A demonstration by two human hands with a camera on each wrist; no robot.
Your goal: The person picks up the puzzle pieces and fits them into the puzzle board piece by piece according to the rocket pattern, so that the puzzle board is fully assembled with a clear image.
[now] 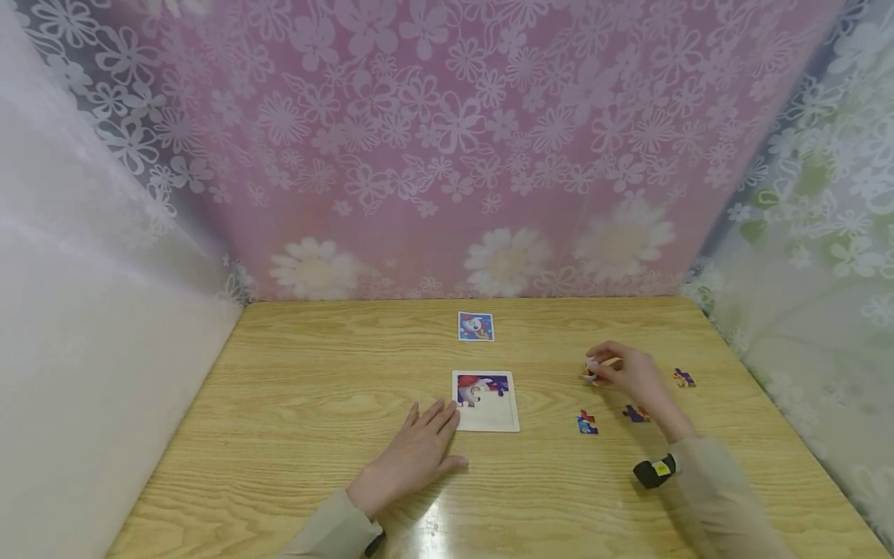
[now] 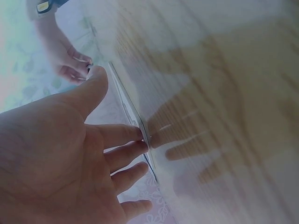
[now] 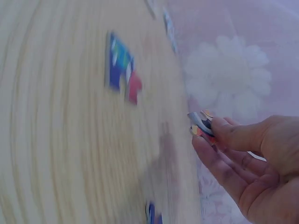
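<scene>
One flat, multicoloured, card-like jigsaw piece point(image 3: 202, 126), presumably light, stiff and best edge-held, pinched by the right hand point(image 1: 631, 376); left hand point(image 1: 414, 452), fingers extended, grips nothing.

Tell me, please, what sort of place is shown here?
It looks like a small curtained-off table space indoors, perhaps for puzzle work: a wood-grain table, a pink flower-patterned curtain behind it, and a partly filled puzzle tray on top.
</scene>
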